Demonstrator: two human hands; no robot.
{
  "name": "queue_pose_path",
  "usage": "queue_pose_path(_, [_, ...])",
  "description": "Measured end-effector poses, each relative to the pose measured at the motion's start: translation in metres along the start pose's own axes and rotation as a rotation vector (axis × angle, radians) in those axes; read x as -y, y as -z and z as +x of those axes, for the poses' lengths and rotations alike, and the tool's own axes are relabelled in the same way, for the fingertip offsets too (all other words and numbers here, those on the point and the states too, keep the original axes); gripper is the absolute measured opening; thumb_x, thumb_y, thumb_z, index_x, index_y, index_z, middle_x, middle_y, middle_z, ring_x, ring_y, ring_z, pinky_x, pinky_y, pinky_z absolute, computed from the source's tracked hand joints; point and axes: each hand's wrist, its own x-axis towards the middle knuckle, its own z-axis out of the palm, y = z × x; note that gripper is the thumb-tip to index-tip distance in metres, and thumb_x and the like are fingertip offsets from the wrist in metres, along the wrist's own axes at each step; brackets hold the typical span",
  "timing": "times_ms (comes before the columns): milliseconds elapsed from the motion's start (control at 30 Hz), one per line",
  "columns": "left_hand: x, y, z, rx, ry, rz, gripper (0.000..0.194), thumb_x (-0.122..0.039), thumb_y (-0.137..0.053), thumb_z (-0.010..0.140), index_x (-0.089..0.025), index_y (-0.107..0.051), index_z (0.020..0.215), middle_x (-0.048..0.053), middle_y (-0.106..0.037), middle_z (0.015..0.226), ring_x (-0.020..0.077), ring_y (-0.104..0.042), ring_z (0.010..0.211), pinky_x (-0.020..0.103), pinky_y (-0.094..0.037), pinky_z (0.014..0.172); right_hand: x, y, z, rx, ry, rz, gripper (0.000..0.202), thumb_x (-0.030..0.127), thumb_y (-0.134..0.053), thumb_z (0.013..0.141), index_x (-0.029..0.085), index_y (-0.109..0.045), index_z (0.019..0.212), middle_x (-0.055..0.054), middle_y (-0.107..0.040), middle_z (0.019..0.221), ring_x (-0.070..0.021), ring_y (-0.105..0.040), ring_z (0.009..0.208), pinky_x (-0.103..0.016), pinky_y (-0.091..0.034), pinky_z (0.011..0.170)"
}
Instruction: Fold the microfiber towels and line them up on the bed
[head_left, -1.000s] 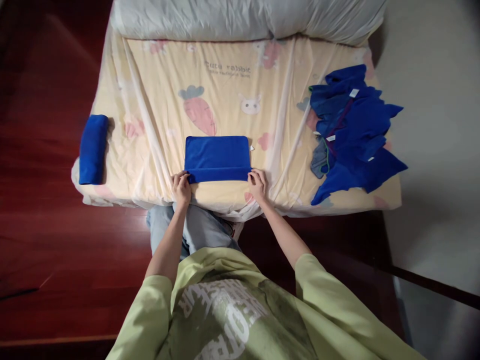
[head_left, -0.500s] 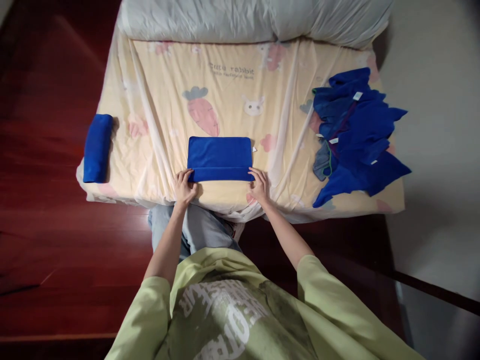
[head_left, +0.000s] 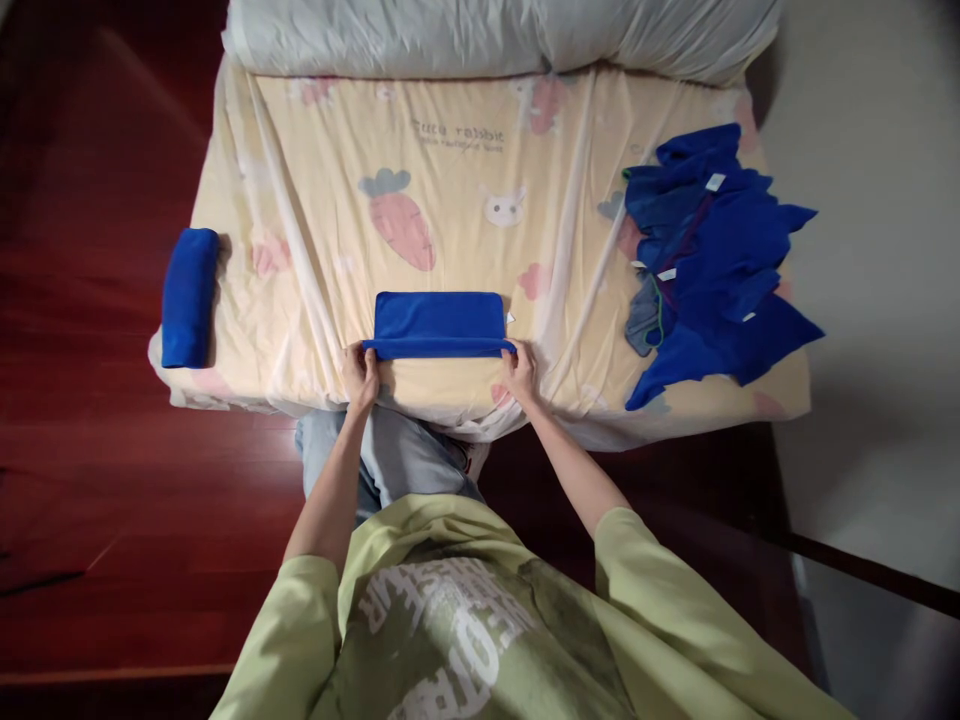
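Note:
A blue cloth [head_left: 439, 316] lies on the bed in front of me, its near edge folded into a narrow strip. My left hand [head_left: 361, 374] pinches the left end of that strip. The right end is gripped between the fingers and thumb of my right hand [head_left: 521, 370]. A small white tag shows at the cloth's right side. At the far left of the bed rests a rolled blue cloth [head_left: 190, 298], and a loose pile of blue cloths [head_left: 720, 260] with white tags lies on the right.
The bed [head_left: 465, 240] has a yellow sheet with carrot and rabbit prints and several wrinkles. A grey quilt [head_left: 495, 38] runs along its far side. Dark red floor [head_left: 90, 450] is on the left, a pale wall [head_left: 877, 250] on the right.
The near edge of the blue cloth is now folded up more thickly, and its far edge sits nearer to me. Both hands have closed on the strip's ends.

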Motion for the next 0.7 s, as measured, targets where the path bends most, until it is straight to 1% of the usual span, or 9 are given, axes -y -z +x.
queue_pose_path(100, [0.001,-0.001,0.0,0.0,-0.007,0.012,0.046,-0.06,-0.045,0.104,-0.02,-0.064,0.114,0.009,-0.067,0.101,0.024,-0.065,0.096,0.04,-0.052,0.092,-0.001,-0.003,0.0,-0.003,-0.066,0.006,0.035,0.044,-0.044,0.108,0.022,-0.065,0.124,-0.013,-0.075,0.116,-0.0251,-0.073,0.109,-0.041,-0.06,0.097])
queue_pose_path(200, [-0.002,-0.001,0.001,0.003,-0.001,0.031,0.043,-0.057,-0.045,0.105,-0.02,-0.065,0.113,0.008,-0.068,0.096,0.023,-0.065,0.091,0.039,-0.052,0.089,0.002,-0.003,0.002,0.001,-0.104,0.04,0.037,0.046,-0.045,0.108,0.021,-0.063,0.127,-0.013,-0.074,0.116,-0.0239,-0.073,0.104,-0.039,-0.061,0.094])
queue_pose_path(333, [-0.004,-0.003,0.0,-0.01,-0.02,0.061,0.038,-0.053,-0.049,0.104,-0.02,-0.066,0.111,0.008,-0.068,0.092,0.0228,-0.064,0.087,0.039,-0.051,0.088,0.007,-0.001,0.005,0.004,-0.134,0.083,0.038,0.046,-0.049,0.106,0.019,-0.063,0.128,-0.011,-0.074,0.1,-0.0215,-0.072,0.086,-0.035,-0.06,0.081])
queue_pose_path(433, [-0.005,-0.005,0.0,-0.02,-0.022,0.067,0.035,-0.051,-0.052,0.103,-0.02,-0.067,0.11,0.007,-0.067,0.09,0.0226,-0.063,0.086,0.038,-0.051,0.088,0.01,0.0,0.005,0.02,-0.165,0.079,0.038,0.047,-0.048,0.105,0.018,-0.062,0.126,-0.007,-0.071,0.087,-0.0199,-0.069,0.075,-0.034,-0.059,0.077])
queue_pose_path(500, [-0.006,-0.005,0.0,-0.033,-0.019,0.083,0.035,-0.05,-0.051,0.103,-0.019,-0.067,0.109,0.007,-0.066,0.09,0.0223,-0.063,0.086,0.038,-0.052,0.087,0.012,-0.001,0.005,0.01,-0.187,0.088,0.038,0.048,-0.048,0.104,0.018,-0.062,0.124,-0.007,-0.07,0.086,-0.0196,-0.068,0.075,-0.035,-0.059,0.077])
queue_pose_path(633, [-0.007,-0.006,0.0,-0.049,0.008,0.099,0.035,-0.049,-0.049,0.104,-0.019,-0.066,0.113,0.006,-0.065,0.092,0.0212,-0.064,0.088,0.036,-0.052,0.087,0.013,-0.003,0.005,-0.039,-0.199,0.123,0.037,0.05,-0.049,0.104,0.018,-0.06,0.121,-0.009,-0.072,0.093,-0.0203,-0.071,0.083,-0.035,-0.059,0.081])
queue_pose_path(700, [-0.008,-0.006,0.0,-0.047,0.015,0.097,0.035,-0.049,-0.048,0.105,-0.02,-0.066,0.114,0.006,-0.065,0.092,0.0211,-0.064,0.089,0.035,-0.052,0.086,0.012,-0.004,0.005,-0.043,-0.192,0.126,0.037,0.05,-0.048,0.105,0.018,-0.059,0.121,-0.009,-0.072,0.093,-0.02,-0.071,0.083,-0.035,-0.059,0.082])
